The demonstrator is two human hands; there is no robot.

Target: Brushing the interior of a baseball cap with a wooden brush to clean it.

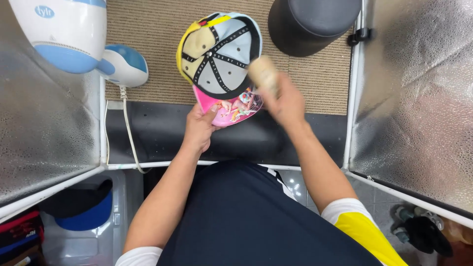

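**A:** Over the woven tan mat (315, 83), your left hand (199, 129) pinches the pink printed brim of the cap (219, 54), turned inside out so its taped seams show. Anything in containers?

**B:** Clear plastic bin (106, 236) down left holds a blue-edged dark cap (84, 209). Your right hand (286, 101) is closed around a blurry tan, rounded brush-like thing (262, 73) at the cap's edge.
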